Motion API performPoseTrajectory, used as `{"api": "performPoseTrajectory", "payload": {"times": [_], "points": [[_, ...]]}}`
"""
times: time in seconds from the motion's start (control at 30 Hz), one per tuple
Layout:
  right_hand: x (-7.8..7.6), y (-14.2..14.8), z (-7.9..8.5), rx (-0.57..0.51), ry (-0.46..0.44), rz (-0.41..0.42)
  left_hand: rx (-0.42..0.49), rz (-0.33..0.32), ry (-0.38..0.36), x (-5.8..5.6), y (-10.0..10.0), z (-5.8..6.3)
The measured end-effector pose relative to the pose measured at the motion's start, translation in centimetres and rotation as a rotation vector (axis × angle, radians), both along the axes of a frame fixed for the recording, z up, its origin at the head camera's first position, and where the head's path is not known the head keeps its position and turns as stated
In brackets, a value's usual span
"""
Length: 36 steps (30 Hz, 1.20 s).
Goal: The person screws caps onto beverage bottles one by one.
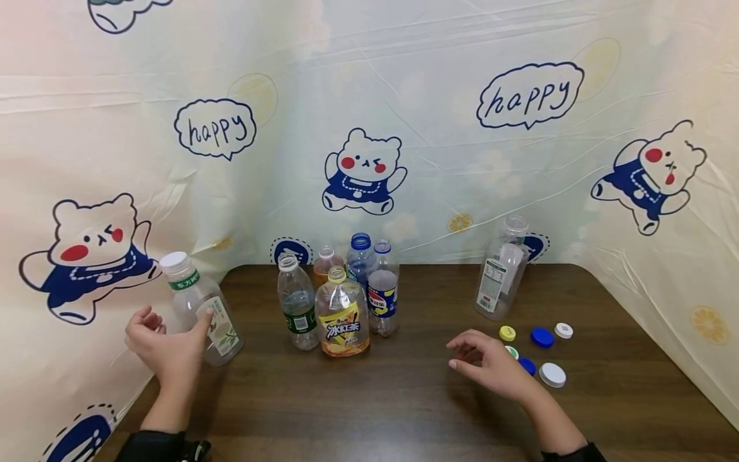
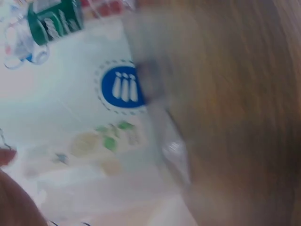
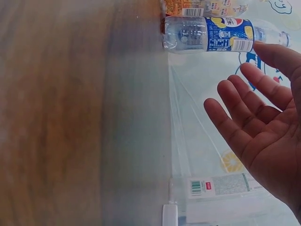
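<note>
At the left edge of the table stands a clear bottle point(image 1: 193, 298) with a white cap and a green-and-white label. My left hand point(image 1: 170, 346) is in front of it, fingers loosely bent and thumb raised across the label. Whether the thumb touches the bottle cannot be told. Blur softens the left wrist view, where the plant-print label point(image 2: 110, 141) lies beside part of the thumb. My right hand point(image 1: 491, 366) hovers over the table, left of several loose caps point(image 1: 542, 337). Its fingers are relaxed and hold nothing, as the palm point(image 3: 277, 141) shows in the right wrist view.
In the middle stand several bottles, including an iced tea bottle point(image 1: 344, 324), a clear green-label bottle point(image 1: 298, 308), a blue bottle point(image 1: 360, 260) and a blue-label cola bottle point(image 1: 383, 292). A large clear bottle point(image 1: 501, 276) stands at the back right. Behind hangs a printed curtain point(image 1: 427, 160).
</note>
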State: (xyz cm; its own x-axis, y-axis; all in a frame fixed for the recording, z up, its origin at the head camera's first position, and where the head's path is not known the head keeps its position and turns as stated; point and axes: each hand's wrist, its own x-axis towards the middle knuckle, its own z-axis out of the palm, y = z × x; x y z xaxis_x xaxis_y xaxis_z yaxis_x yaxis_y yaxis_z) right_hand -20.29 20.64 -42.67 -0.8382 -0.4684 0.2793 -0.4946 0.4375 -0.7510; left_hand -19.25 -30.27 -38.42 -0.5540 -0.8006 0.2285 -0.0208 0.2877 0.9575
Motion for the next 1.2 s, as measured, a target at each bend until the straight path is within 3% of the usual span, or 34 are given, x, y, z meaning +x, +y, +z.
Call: {"api": "performPoseTrajectory", "payload": {"times": [0.07, 0.13, 0.2, 0.3, 0.53, 0.73, 0.87, 1.2], "points": [[0.1, 0.1, 0.0, 0.001, -0.008, -0.001, -0.027, 0.005, 0.062, 0.4, 1.0, 0.3], [0.1, 0.1, 0.1, 0.0, -0.013, -0.003, -0.07, -0.051, 0.1, 0.6, 2.2, 0.4], [0.2, 0.1, 0.1, -0.001, -0.013, -0.003, -0.11, -0.151, 0.109, 0.6, 3.3, 0.3], [0.1, 0.1, 0.1, -0.003, -0.008, -0.003, -0.138, -0.335, 0.034, 0.0, 4.7, -0.1], [-0.1, 0.2, 0.1, -0.006, 0.042, -0.002, -0.139, -0.758, -0.201, -4.2, 6.5, -1.4], [-0.2, 0.2, -0.1, -0.007, 0.063, 0.003, -0.025, -1.014, -0.232, -7.0, 6.6, -2.7], [-0.1, 0.3, -0.1, -0.003, 0.039, 0.004, 0.027, -1.049, -0.236, -7.6, 6.6, -3.5], [0.1, 0.4, 0.0, 0.009, 0.018, -0.008, -0.012, -1.017, -0.246, -7.9, 6.8, -4.1]]}}
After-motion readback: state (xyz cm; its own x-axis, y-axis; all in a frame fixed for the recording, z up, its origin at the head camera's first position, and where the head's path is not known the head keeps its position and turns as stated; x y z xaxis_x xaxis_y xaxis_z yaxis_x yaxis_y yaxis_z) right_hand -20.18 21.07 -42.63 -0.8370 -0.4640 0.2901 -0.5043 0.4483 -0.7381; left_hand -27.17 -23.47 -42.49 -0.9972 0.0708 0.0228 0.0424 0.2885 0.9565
